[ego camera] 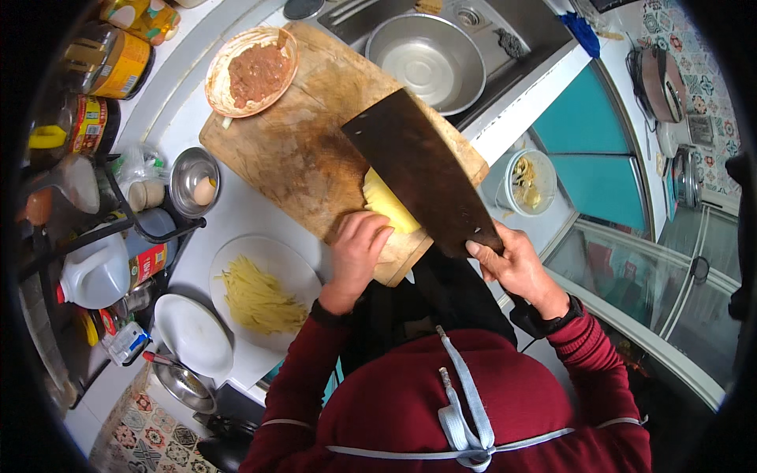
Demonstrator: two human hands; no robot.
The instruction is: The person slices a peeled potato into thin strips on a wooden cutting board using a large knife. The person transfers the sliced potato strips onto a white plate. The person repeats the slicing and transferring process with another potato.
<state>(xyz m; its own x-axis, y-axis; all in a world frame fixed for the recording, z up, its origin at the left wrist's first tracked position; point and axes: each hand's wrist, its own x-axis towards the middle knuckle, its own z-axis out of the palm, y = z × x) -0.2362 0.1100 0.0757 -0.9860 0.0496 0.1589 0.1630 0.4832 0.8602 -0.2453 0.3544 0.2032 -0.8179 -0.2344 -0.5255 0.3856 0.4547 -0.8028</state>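
Observation:
My right hand (520, 260) grips a dark, broad-bladed Chinese cleaver (423, 171), thumb on the blade near the handle. The blade stretches over a wooden cutting board (295, 154). Beside and partly beneath it lies a pile of yellow slices (387, 204), seemingly potato; the blade hides its right side. My left hand (358, 251) has bent fingers on the near left end of the pile, holding it at the board's near corner. Thin yellow shreds (260, 295) lie heaped on a white plate (230, 254) to the left of that hand.
A bowl of minced meat (260, 74) sits on the board's far left corner. A metal basin (426, 65) stands in the sink (355, 18). Left are a small steel bowl with an egg (204, 192), an oval white dish (192, 334) and several bottles. A scrap tub (532, 183) is at right.

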